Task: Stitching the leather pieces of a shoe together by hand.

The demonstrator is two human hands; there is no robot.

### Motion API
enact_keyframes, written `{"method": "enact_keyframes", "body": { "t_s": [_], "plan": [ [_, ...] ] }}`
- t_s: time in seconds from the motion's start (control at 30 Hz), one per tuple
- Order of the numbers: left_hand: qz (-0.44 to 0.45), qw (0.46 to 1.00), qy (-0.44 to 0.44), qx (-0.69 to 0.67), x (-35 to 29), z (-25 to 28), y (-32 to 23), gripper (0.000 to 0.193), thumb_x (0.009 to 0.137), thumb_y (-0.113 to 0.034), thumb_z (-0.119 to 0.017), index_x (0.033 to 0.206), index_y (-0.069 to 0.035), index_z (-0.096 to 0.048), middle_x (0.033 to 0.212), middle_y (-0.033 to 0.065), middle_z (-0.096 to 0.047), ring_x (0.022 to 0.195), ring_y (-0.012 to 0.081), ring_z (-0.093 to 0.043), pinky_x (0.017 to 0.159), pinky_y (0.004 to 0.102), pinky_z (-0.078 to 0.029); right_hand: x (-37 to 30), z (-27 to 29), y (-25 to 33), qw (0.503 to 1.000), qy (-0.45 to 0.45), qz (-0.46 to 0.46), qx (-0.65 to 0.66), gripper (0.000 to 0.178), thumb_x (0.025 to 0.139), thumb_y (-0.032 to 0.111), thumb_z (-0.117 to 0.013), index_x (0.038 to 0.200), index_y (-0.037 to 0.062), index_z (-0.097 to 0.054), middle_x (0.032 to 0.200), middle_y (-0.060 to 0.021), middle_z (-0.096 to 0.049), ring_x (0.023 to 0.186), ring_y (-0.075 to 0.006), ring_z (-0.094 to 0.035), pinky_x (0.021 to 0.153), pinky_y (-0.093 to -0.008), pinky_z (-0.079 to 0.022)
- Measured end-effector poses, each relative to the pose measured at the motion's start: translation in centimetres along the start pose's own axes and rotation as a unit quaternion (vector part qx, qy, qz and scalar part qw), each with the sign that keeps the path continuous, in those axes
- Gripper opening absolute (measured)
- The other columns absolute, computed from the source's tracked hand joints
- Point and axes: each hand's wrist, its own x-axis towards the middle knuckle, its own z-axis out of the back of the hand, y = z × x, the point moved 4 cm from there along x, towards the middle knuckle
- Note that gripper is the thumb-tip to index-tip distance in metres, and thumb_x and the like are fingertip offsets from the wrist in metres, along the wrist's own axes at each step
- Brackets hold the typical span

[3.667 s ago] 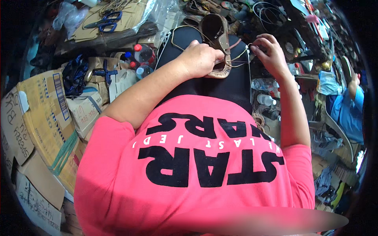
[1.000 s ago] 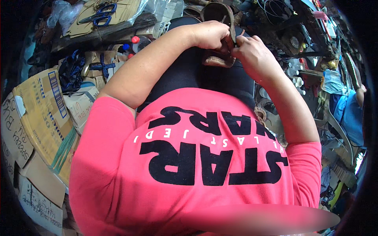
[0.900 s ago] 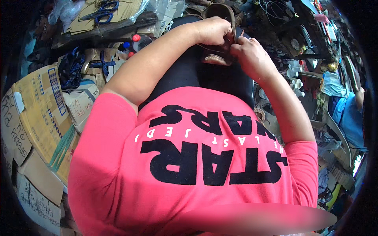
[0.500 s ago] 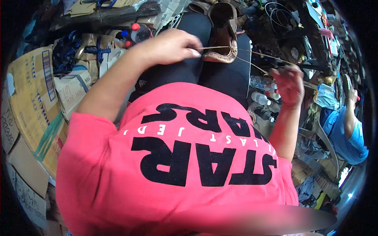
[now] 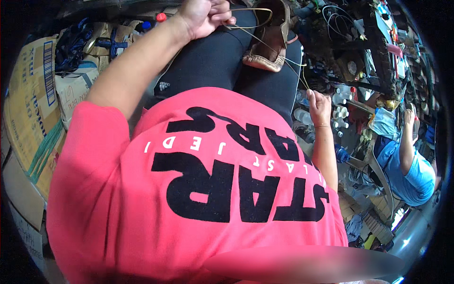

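Note:
A brown leather shoe (image 5: pixel 266 43) lies across my thighs, its pale stitched end toward me. Light-coloured thread (image 5: pixel 304 76) runs out from that end to both sides. My left hand (image 5: pixel 205 18), up at the top edge left of the shoe, is closed on the thread, which makes a loose loop over the shoe's opening. On the right, lower than the shoe, my right hand (image 5: pixel 319 105) pinches the other stretch of thread between thumb and fingers. Whether either hand also holds a needle or other small tool cannot be made out.
Cardboard boxes (image 5: pixel 34 102) stand at the left, near red- and blue-capped bottles. Several plastic bottles (image 5: pixel 340 112) lie beyond my right hand. Cluttered dark shelving (image 5: pixel 364 52) rises to the right. A person in a blue shirt (image 5: pixel 407 170) sits farther right.
My left hand has moved up and away, drawing thread into a loop over the shoe. My right hand has moved down and left, into a pinch. The view has shifted slightly.

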Motion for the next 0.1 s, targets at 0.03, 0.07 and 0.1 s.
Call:
{"method": "enact_keyframes", "body": {
  "t_s": [0.03, 0.07, 0.1],
  "plan": [
    [-0.025, 0.995, -0.087, 0.038, -0.2, 0.6, 0.1, 0.046, 0.097, -0.033, -0.04, 0.055, -0.016, -0.033, 0.05, 0.0018, -0.033, 0.05, 0.0178, -0.037, 0.072, 0.0381, -0.044, -0.3, -0.5, 0.0, 1.0, -0.001, -0.005, 0.001, 0.036, 0.092, 0.036, -0.049, 0.075, 0.0077, -0.061, 0.066, -0.0134, -0.059, 0.072, -0.0314, -0.059, 0.071, -0.0418, -0.036],
    [-0.051, 0.981, -0.173, 0.077, -0.4, 1.1, 0.1, 0.048, 0.097, -0.035, -0.041, 0.053, -0.017, -0.031, 0.047, -0.0008, -0.023, 0.046, 0.0158, -0.028, 0.068, 0.0375, -0.043, -0.5, -1.0, 0.0, 1.0, -0.003, -0.012, -0.026, 0.036, 0.092, 0.037, -0.049, 0.076, 0.0072, -0.061, 0.068, -0.0128, -0.06, 0.071, -0.0317, -0.059, 0.07, -0.0405, -0.037],
    [-0.044, 0.972, -0.214, 0.08, -0.2, 1.0, 0.0, 0.049, 0.096, -0.04, -0.042, 0.055, -0.016, -0.031, 0.048, 0.0004, -0.032, 0.048, 0.0171, -0.035, 0.07, 0.0372, -0.043, -0.4, -1.5, 0.0, 0.998, -0.005, -0.016, -0.054, 0.037, 0.091, 0.039, -0.049, 0.076, 0.0066, -0.061, 0.07, -0.0122, -0.061, 0.071, -0.032, -0.058, 0.07, -0.0392, -0.038]
  ]
}}
